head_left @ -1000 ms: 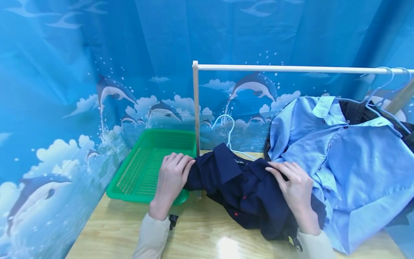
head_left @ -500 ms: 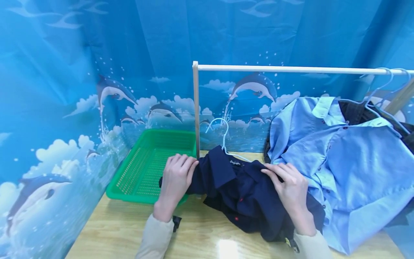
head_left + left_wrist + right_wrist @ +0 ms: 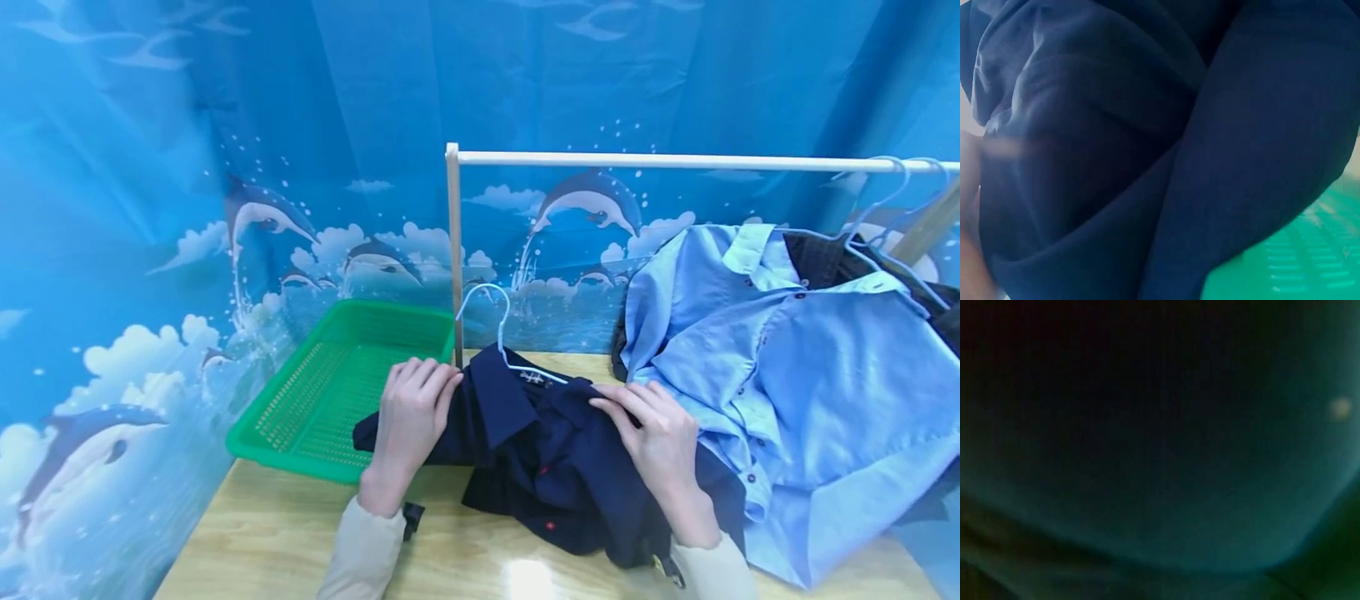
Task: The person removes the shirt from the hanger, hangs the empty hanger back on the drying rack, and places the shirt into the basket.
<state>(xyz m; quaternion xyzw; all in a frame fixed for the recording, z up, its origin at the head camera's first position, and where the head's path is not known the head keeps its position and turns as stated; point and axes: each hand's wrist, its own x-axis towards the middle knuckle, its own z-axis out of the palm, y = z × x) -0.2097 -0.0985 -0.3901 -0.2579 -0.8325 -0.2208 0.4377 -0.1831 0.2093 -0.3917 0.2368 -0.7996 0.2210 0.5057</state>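
Between the two hands hangs a dark navy collared shirt [image 3: 517,450] with small red buttons down its front. A light blue hanger [image 3: 504,321] sticks out of its neck, hook upward and leaning left; the rest of the hanger is hidden in the cloth. My left hand [image 3: 411,421] pinches the shirt at one shoulder. At the other shoulder, beside the collar, my right hand [image 3: 656,442] pinches the cloth between thumb and fingers. Navy cloth [image 3: 1097,125] fills most of the left wrist view. Dark, blurred cloth covers nearly all of the right wrist view.
A green plastic basket [image 3: 300,417] stands at the left, partly behind the left hand. A white rail [image 3: 645,158] on a wooden post [image 3: 454,250] crosses the back. Light blue shirts [image 3: 825,367] and dark garments hang at its right end. The wooden table [image 3: 450,542] lies below.
Hanger and navy shirt have shifted left and slightly down. The right hand has moved left with the cloth, closer to the left hand. The basket has slid slightly left.
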